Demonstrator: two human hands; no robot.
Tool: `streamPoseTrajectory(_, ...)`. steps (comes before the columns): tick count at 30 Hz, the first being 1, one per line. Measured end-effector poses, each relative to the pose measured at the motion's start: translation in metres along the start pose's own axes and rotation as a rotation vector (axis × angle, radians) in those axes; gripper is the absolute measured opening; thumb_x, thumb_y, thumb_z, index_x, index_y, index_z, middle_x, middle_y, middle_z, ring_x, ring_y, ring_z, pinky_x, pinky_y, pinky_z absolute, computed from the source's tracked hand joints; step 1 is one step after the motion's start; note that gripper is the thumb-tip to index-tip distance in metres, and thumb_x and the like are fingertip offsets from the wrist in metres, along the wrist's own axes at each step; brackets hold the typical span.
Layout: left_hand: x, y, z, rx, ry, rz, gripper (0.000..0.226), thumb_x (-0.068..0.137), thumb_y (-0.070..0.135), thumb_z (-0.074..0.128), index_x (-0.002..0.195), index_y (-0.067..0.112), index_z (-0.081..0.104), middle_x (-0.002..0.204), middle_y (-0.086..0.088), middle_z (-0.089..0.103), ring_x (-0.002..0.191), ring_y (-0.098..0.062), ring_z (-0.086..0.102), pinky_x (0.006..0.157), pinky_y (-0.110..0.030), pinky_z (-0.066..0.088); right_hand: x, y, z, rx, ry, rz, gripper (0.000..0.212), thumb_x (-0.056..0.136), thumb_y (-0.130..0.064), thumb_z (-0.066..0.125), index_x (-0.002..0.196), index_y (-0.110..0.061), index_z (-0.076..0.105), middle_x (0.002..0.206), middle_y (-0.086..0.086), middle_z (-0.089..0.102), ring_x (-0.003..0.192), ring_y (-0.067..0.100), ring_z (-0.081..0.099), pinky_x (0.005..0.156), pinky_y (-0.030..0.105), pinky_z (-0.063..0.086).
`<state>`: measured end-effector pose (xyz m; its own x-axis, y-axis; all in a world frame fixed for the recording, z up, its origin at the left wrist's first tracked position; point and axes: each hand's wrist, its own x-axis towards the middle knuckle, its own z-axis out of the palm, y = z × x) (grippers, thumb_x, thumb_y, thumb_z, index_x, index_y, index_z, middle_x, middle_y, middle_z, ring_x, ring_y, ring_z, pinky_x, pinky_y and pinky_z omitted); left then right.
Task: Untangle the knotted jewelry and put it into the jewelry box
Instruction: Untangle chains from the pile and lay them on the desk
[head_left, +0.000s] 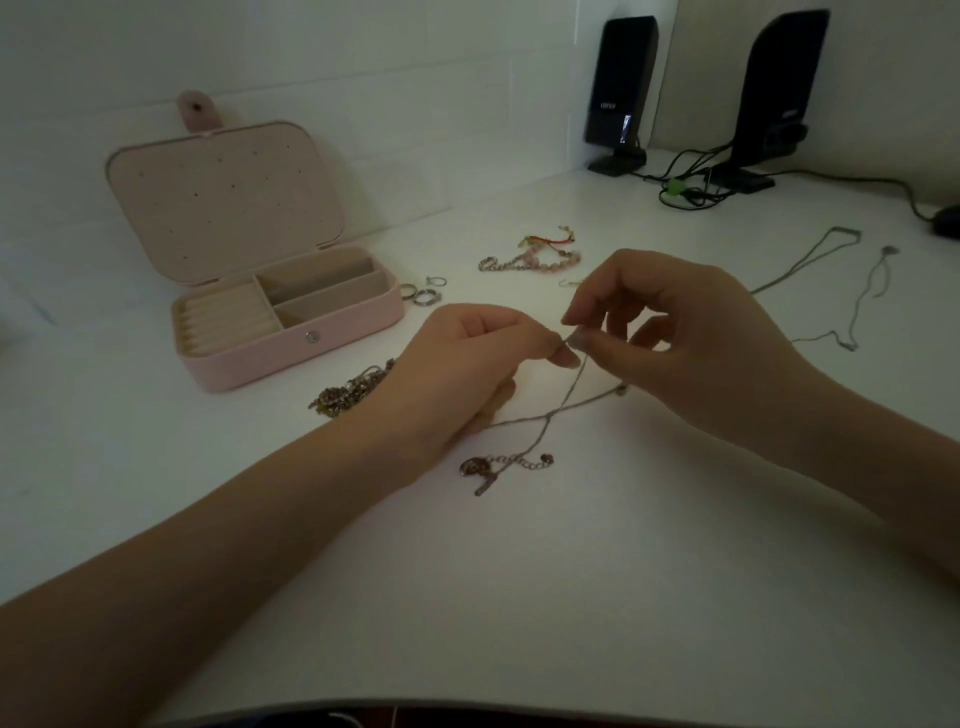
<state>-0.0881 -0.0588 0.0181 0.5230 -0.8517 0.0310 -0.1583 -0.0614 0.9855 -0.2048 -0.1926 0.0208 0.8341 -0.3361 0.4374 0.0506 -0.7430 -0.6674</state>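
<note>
Pinching a thin chain (563, 402) between thumb and forefinger, the left hand (467, 364) and the right hand (670, 332) are held close together just above the white table (519, 597); the chain's strands hang down, cross, and end at a clasp and charm (480, 470) lying on the surface. A chain heap (345, 392) is partly hidden behind the left wrist. Rings (423, 293) and bracelets (530, 257) are seen beyond the hands, near the open pink jewelry box (291, 332). Two necklaces (852, 291) are laid out to the right, with black speakers (621, 88) against the wall.
</note>
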Motion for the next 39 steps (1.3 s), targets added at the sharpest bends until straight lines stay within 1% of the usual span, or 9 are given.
streamPoseTrajectory(3, 0.000, -0.001, 0.000, -0.044, -0.006, -0.019, 0.025, 0.089, 0.013, 0.058, 0.069, 0.015, 0.073, 0.045, 0.005, 0.022, 0.038, -0.009, 0.017, 0.036, -0.015, 0.017, 0.000, 0.000, -0.001, -0.126, -0.011, -0.033, 0.013, 0.075, -0.031, 0.061, 0.087, -0.034, 0.057, 0.088, -0.017, 0.059, 0.083, 0.004, 0.057, 0.066, 0.019, 0.049)
streamPoseTrajectory(8, 0.002, -0.007, -0.001, -0.031, 0.093, 0.011, 0.021, 0.089, 0.014, 0.061, 0.072, 0.013, 0.074, 0.039, 0.005, 0.027, 0.037, -0.010, 0.019, 0.038, -0.015, 0.017, -0.002, -0.004, 0.000, -0.165, 0.010, -0.038, 0.004, 0.074, -0.037, 0.060, 0.077, -0.033, 0.061, 0.073, -0.024, 0.059, 0.078, 0.001, 0.057, 0.064, 0.010, 0.042)
streamPoseTrajectory(12, 0.001, -0.011, 0.002, 0.031, 0.221, 0.163, 0.009, 0.082, 0.019, 0.069, 0.078, 0.014, 0.076, 0.043, -0.004, 0.032, 0.037, -0.011, 0.020, 0.039, -0.017, 0.018, 0.000, -0.006, 0.003, -0.050, -0.001, 0.138, 0.010, 0.073, -0.040, 0.066, 0.075, -0.030, 0.069, 0.074, -0.025, 0.065, 0.066, 0.001, 0.062, 0.058, 0.015, 0.049)
streamPoseTrajectory(17, 0.000, -0.009, 0.004, 0.013, 0.248, 0.223, 0.009, 0.083, 0.017, 0.070, 0.078, 0.018, 0.077, 0.057, -0.037, 0.036, 0.039, -0.016, 0.023, 0.036, -0.016, 0.021, 0.001, -0.010, 0.002, 0.323, -0.063, 0.415, 0.009, 0.077, -0.029, 0.072, 0.081, -0.022, 0.076, 0.073, -0.010, 0.072, 0.061, -0.001, 0.063, 0.052, 0.010, 0.046)
streamPoseTrajectory(21, 0.000, -0.009, 0.007, -0.026, 0.252, 0.232, 0.008, 0.083, 0.016, 0.070, 0.080, 0.017, 0.077, 0.061, -0.042, 0.036, 0.040, -0.017, 0.023, 0.036, -0.019, 0.019, 0.000, -0.011, 0.001, 0.470, -0.086, 0.524, 0.031, 0.061, -0.037, 0.073, 0.086, -0.019, 0.077, 0.081, -0.005, 0.074, 0.060, -0.001, 0.059, 0.052, 0.011, 0.045)
streamPoseTrajectory(23, 0.000, -0.009, 0.007, -0.047, 0.245, 0.230, 0.008, 0.083, 0.015, 0.069, 0.082, 0.017, 0.077, 0.062, -0.042, 0.038, 0.039, -0.016, 0.023, 0.037, -0.019, 0.018, 0.001, -0.011, 0.001, 0.536, -0.099, 0.564, 0.035, 0.061, -0.035, 0.072, 0.089, -0.016, 0.078, 0.082, -0.002, 0.075, 0.059, 0.000, 0.058, 0.052, 0.012, 0.045)
streamPoseTrajectory(28, 0.001, -0.012, 0.009, -0.089, 0.216, 0.214, 0.011, 0.084, 0.014, 0.068, 0.088, 0.018, 0.077, 0.051, -0.017, 0.041, 0.036, -0.012, 0.022, 0.036, -0.018, 0.019, 0.003, -0.010, 0.000, 0.686, -0.148, 0.648, 0.032, 0.063, -0.027, 0.072, 0.090, -0.010, 0.076, 0.079, -0.001, 0.074, 0.054, 0.001, 0.056, 0.048, 0.013, 0.044)
streamPoseTrajectory(36, -0.001, -0.010, 0.010, -0.135, 0.137, 0.156, 0.017, 0.086, 0.018, 0.064, 0.099, 0.016, 0.076, 0.045, -0.005, 0.047, 0.031, -0.011, 0.022, 0.034, -0.015, 0.017, 0.004, -0.012, 0.005, 0.885, -0.180, 0.747, 0.039, 0.063, -0.021, 0.072, 0.099, -0.008, 0.069, 0.070, 0.000, 0.067, 0.051, 0.003, 0.049, 0.043, 0.014, 0.041)
streamPoseTrajectory(39, -0.001, -0.009, 0.009, -0.116, 0.091, 0.146, 0.020, 0.089, 0.018, 0.061, 0.104, 0.016, 0.073, 0.036, 0.008, 0.044, 0.029, -0.008, 0.025, 0.034, -0.014, 0.020, 0.004, -0.013, 0.004, 0.876, -0.161, 0.751, 0.036, 0.062, -0.021, 0.071, 0.097, -0.011, 0.068, 0.068, -0.001, 0.067, 0.049, 0.004, 0.049, 0.041, 0.014, 0.040)
